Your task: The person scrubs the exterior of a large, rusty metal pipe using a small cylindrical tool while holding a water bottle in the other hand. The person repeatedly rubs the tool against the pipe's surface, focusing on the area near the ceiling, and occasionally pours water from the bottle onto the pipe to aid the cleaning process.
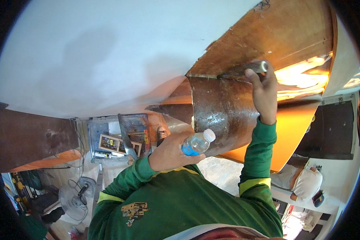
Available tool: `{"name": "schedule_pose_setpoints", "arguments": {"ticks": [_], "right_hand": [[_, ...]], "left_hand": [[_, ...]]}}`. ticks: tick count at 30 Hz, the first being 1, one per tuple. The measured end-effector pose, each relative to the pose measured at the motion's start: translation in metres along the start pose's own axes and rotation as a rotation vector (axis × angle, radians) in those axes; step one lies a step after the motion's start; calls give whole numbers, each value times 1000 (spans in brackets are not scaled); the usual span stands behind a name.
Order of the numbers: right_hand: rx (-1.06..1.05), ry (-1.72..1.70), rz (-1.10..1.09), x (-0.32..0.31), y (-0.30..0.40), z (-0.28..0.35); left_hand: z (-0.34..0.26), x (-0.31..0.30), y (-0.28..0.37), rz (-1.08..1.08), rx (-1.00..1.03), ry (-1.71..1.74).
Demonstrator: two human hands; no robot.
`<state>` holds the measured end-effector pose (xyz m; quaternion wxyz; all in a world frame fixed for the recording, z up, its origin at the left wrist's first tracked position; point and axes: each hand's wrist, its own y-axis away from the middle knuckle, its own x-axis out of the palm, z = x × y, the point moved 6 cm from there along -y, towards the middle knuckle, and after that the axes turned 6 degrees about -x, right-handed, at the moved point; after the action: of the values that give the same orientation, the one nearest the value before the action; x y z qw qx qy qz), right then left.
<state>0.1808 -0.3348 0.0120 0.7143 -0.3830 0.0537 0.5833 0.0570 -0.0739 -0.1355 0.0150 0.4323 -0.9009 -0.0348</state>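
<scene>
My left hand [171,151] grips a clear plastic bottle [200,141] with a white cap and a blue label, held in front of my chest. My right hand [264,90] is raised and shut on a dark tool [243,70] with a pale round end, perhaps a brush; blur hides its exact kind. Its far end is close to the crease between a brown-coated panel [288,39] and a curved brown sheet [220,105]. I cannot tell whether it touches. The curved sheet looks glossy in places and bends down towards me; its orange side [292,129] shows at the right.
A white wall surface [93,54] spans the upper left. A cluttered blue surface [100,124] bears a wooden divided box [111,143], a tube [101,154] and a long flat bar [125,138]. An electric fan [73,198] stands lower left. Another person [307,183] is at the right.
</scene>
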Motion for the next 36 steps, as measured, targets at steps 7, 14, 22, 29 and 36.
{"name": "schedule_pose_setpoints", "arguments": {"ticks": [7, 14, 22, 29, 36], "right_hand": [[40, 62, 69, 10, 1, 2], [-14, -41, -142, -26, -5, 59], [39, -65, -4, 5, -5, 16], [-30, 92, 74, 30, 5, 12], [-26, 21, -12, 25, -2, 47]], "left_hand": [[4, 1, 0, -1, 1, -43], [3, -1, 0, -14, 33, -7], [2, -3, 0, -18, 22, 24], [5, 0, -1, 25, 11, 9], [11, 3, -1, 32, 31, -2]]}}
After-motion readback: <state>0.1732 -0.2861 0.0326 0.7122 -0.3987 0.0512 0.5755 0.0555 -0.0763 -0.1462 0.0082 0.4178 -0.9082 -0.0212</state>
